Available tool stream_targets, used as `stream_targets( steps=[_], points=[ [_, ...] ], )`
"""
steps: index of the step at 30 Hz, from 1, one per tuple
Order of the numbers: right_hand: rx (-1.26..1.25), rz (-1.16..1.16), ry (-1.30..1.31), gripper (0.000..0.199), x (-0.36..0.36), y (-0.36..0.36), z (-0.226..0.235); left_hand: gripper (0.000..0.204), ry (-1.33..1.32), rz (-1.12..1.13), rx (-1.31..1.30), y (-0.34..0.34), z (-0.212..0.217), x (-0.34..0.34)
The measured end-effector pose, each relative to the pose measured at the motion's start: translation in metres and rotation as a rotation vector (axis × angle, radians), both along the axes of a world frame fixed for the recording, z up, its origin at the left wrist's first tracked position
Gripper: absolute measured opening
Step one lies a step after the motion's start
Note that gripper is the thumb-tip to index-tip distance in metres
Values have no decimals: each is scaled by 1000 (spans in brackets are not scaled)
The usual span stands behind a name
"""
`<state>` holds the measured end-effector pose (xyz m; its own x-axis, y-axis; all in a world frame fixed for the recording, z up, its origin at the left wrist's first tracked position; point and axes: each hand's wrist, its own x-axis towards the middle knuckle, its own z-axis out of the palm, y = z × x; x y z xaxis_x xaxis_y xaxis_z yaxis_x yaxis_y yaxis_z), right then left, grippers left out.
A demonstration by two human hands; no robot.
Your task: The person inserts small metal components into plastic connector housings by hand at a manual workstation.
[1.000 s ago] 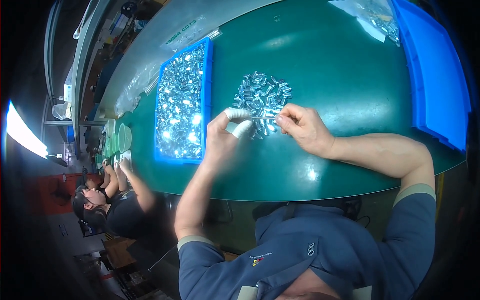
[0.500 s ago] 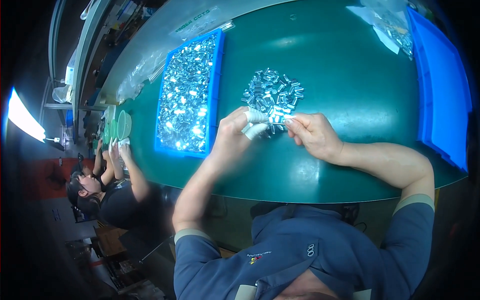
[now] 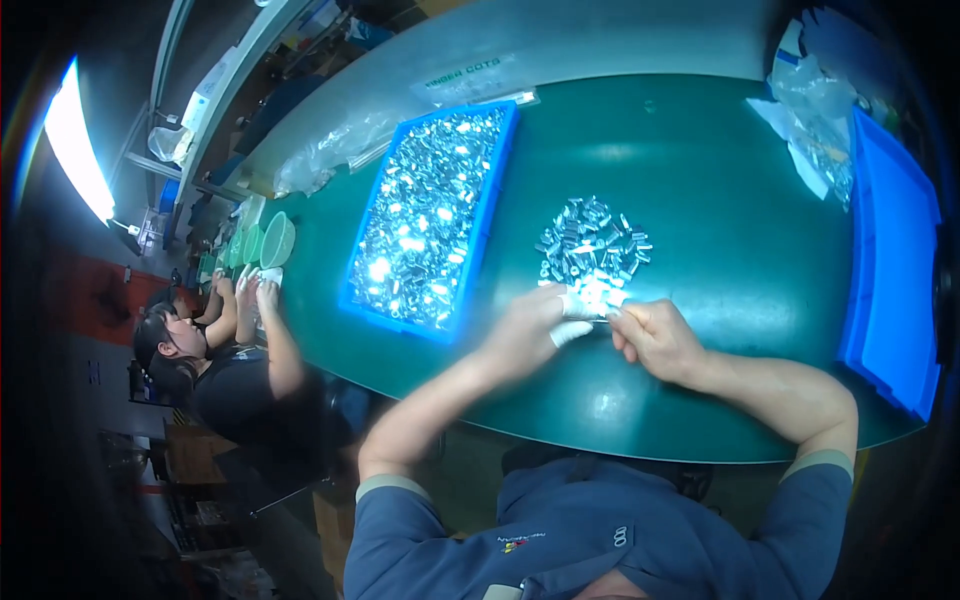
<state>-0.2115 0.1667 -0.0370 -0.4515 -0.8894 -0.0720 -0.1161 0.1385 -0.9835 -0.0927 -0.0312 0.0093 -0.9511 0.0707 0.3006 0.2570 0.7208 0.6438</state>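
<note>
My left hand [image 3: 530,328] and my right hand [image 3: 655,338] meet over the green table [image 3: 700,220], just below a loose pile of small shiny metal parts [image 3: 592,250]. White finger cots cover some fingertips of the left hand. Between the two hands a small thin metal piece [image 3: 592,318] is pinched; its shape is too small and blurred to make out. Left of my hands lies a blue tray [image 3: 432,222] filled with several more shiny metal parts.
A second blue tray [image 3: 893,270] lies along the right edge, with clear plastic bags [image 3: 815,120] behind it. At the left, another person [image 3: 215,350] works at the same table near green bowls [image 3: 272,240]. More plastic bags [image 3: 330,160] lie at the back left.
The view has shifted, so the table and trays sit differently in the picture. My hands stay together at the near edge of the pile, with the fingers moving slightly.
</note>
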Motion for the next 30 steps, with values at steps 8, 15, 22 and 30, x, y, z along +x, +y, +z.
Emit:
stream_targets(
  steps=[8, 15, 22, 30],
  points=[
    [-197, -151, -158, 31, 4, -7, -3, 18, -45, 109, 71, -3, -4, 2],
    [-54, -49, -53, 34, -4, -1, 1, 19, 13, 79, -14, 1, -7, 2],
    [-120, -209, -200, 44, -4, -3, -3, 16, 234, 189, -220, -46, 14, -7],
    [-106, -156, -126, 42, 1, -3, -2, 16, 196, 640, -564, -179, 39, -34]
  ],
)
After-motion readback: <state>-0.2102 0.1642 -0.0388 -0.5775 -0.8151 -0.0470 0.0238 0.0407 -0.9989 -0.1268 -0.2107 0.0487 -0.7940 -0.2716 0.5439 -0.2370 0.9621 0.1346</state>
